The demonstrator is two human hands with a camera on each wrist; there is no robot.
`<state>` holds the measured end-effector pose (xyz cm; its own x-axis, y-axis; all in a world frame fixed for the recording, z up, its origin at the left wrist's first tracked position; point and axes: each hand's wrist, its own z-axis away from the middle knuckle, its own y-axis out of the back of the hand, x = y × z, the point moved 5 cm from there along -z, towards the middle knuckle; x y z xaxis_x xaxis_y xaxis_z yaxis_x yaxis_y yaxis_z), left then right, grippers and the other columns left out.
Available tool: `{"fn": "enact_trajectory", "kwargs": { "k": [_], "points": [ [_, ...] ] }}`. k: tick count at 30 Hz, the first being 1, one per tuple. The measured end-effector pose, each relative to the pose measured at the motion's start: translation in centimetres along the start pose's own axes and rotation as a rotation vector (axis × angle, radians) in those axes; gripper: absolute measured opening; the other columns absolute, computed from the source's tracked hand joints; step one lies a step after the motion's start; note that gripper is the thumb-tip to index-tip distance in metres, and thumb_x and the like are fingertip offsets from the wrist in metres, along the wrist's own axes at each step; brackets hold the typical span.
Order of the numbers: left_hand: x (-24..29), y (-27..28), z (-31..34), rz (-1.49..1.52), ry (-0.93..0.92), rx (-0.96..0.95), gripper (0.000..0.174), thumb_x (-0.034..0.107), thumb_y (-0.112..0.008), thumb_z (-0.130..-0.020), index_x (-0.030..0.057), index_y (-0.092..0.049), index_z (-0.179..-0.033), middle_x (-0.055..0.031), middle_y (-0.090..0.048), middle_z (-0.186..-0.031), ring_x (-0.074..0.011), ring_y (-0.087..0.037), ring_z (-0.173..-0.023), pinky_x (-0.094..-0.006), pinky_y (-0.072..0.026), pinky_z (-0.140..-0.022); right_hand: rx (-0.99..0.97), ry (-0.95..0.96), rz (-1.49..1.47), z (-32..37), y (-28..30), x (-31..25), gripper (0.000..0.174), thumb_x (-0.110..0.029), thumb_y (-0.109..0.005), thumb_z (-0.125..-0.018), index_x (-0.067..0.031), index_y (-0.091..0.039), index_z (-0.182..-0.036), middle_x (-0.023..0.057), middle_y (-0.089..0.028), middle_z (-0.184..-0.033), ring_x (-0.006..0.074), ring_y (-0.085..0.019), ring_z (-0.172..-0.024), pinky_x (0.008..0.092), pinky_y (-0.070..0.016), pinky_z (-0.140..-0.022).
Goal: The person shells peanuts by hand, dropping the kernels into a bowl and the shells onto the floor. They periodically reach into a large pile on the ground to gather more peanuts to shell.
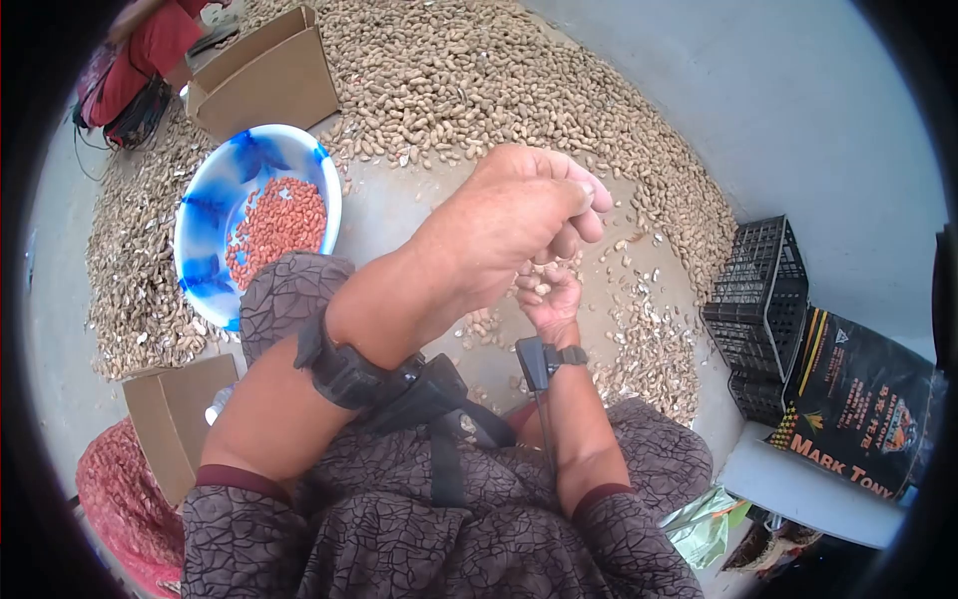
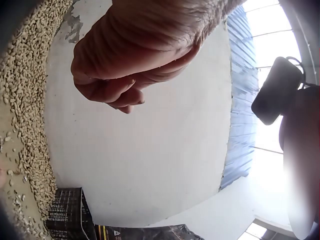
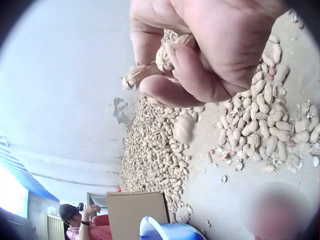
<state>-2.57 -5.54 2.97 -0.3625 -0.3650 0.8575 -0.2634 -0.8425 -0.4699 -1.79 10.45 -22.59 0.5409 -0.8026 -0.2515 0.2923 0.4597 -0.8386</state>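
Note:
My left hand (image 1: 529, 215) is raised in front of me, its fingers curled in toward the palm. Nothing shows between those fingers in the left wrist view, where the hand (image 2: 130, 55) stands out against the pale wall. Lower and to the right, my right hand (image 1: 552, 299) grips unshelled peanuts (image 3: 172, 54) between thumb and fingers. One more peanut (image 3: 140, 75) pokes out past the fingertips. A blurred peanut (image 3: 185, 128) appears just below that hand. Under it on the floor lies a small pile of peanuts (image 3: 265, 117) with bits of shell.
A blue and white basin (image 1: 190, 235) with red shelled kernels (image 1: 284, 225) stands at left. Behind it is a cardboard box (image 1: 269, 80). Peanuts (image 1: 449, 70) are heaped along the wall. Black crates (image 1: 758, 299) and a printed black bag (image 1: 863, 409) stand at right. Another person (image 3: 82, 225) sits beyond.

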Motion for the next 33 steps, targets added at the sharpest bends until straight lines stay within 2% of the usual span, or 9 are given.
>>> {"fn": "enact_trajectory", "kwargs": {
  "k": [5,7,11,13,17,20,26,29,33],
  "points": [
    [-0.2,0.2,-0.6,0.023,-0.026,0.003,0.017,0.010,-0.047,-0.084,-0.0006,-0.058,-0.091,-0.0010,-0.059,-0.069,-0.0010,-0.049,-0.054,-0.0129,-0.0345,-0.044,0.087,0.099,0.035,0.7,-1.2,-1.4,0.021,-0.007,-0.052,-0.063,0.0014,-0.054,-0.082,0.0109,-0.054,-0.072,0.0169,-0.047,-0.057,0.0208,-0.0329,-0.038],
    [0.0,0.2,-0.9,0.014,-0.047,-0.011,0.016,0.010,-0.047,-0.084,-0.0004,-0.058,-0.091,-0.0009,-0.058,-0.069,-0.0011,-0.049,-0.054,-0.0129,-0.0347,-0.044,0.012,0.092,0.084,1.3,-3.3,-2.5,0.016,-0.003,-0.052,-0.065,-0.0005,-0.051,-0.081,0.0086,-0.052,-0.072,0.0149,-0.046,-0.056,0.0198,-0.0327,-0.039],
    [-0.9,0.3,-2.0,0.037,-0.093,-0.030,0.016,0.013,-0.048,-0.085,0.0005,-0.058,-0.089,-0.0010,-0.058,-0.067,-0.0026,-0.049,-0.052,-0.0144,-0.0355,-0.043,-0.041,0.229,0.212,3.1,-8.8,-5.6,0.017,0.000,-0.053,-0.073,-0.0012,-0.050,-0.090,0.0067,-0.053,-0.075,0.0118,-0.047,-0.057,0.0190,-0.0334,-0.040],
    [-1.3,0.2,-2.3,-0.063,-0.065,0.036,0.017,0.015,-0.050,-0.085,0.0010,-0.058,-0.088,-0.0010,-0.057,-0.067,-0.0035,-0.049,-0.052,-0.0153,-0.0356,-0.043,-0.071,0.273,0.370,4.4,-12.1,-7.3,0.015,-0.002,-0.055,-0.075,-0.0015,-0.050,-0.089,0.0059,-0.052,-0.074,0.0100,-0.047,-0.057,0.0184,-0.0337,-0.040],
    [-2.9,-1.0,-3.5,-0.133,-0.059,-0.023,0.019,0.020,-0.051,-0.085,0.0022,-0.058,-0.088,-0.0006,-0.057,-0.069,-0.0043,-0.048,-0.056,-0.0165,-0.0363,-0.046,-0.156,0.344,0.523,7.7,-17.3,-9.6,0.010,-0.008,-0.056,-0.079,-0.0012,-0.051,-0.083,0.0057,-0.052,-0.069,0.0072,-0.045,-0.051,0.0153,-0.0318,-0.036],
    [-2.9,-2.6,-3.5,-0.207,-0.068,-0.075,0.022,0.022,-0.053,-0.084,0.0014,-0.056,-0.091,-0.0010,-0.056,-0.071,-0.0043,-0.048,-0.058,-0.0164,-0.0365,-0.048,-0.079,0.388,0.648,10.2,-19.7,-9.9,0.010,-0.011,-0.058,-0.080,-0.0022,-0.053,-0.077,0.0054,-0.054,-0.064,0.0059,-0.047,-0.046,0.0149,-0.0309,-0.033],
    [-3.4,-4.6,-3.9,-0.258,-0.074,-0.197,0.021,0.015,-0.056,-0.081,-0.0011,-0.055,-0.095,0.0004,-0.055,-0.071,-0.0036,-0.047,-0.060,-0.0161,-0.0365,-0.050,0.105,0.404,0.956,12.9,-19.7,-9.3,0.020,-0.021,-0.060,-0.080,-0.0035,-0.054,-0.073,0.0035,-0.055,-0.057,0.0047,-0.046,-0.039,0.0152,-0.0283,-0.031],
    [-3.8,-4.8,-4.4,-0.288,-0.121,-0.171,0.020,0.011,-0.058,-0.080,-0.0018,-0.057,-0.095,0.0000,-0.056,-0.073,-0.0032,-0.046,-0.058,-0.0153,-0.0351,-0.049,0.144,0.437,0.914,13.8,-18.8,-9.2,0.020,-0.021,-0.060,-0.081,-0.0034,-0.054,-0.074,0.0038,-0.056,-0.058,0.0043,-0.046,-0.039,0.0153,-0.0280,-0.031],
    [-5.0,-5.2,-5.1,-0.084,0.001,-0.185,0.020,0.011,-0.054,-0.082,-0.0018,-0.059,-0.096,0.0002,-0.056,-0.072,-0.0032,-0.045,-0.058,-0.0161,-0.0358,-0.050,0.139,0.455,0.824,14.1,-17.8,-9.1,0.019,-0.020,-0.060,-0.081,-0.0031,-0.054,-0.075,0.0033,-0.057,-0.060,0.0035,-0.046,-0.041,0.0146,-0.0281,-0.032]
  ]
}}
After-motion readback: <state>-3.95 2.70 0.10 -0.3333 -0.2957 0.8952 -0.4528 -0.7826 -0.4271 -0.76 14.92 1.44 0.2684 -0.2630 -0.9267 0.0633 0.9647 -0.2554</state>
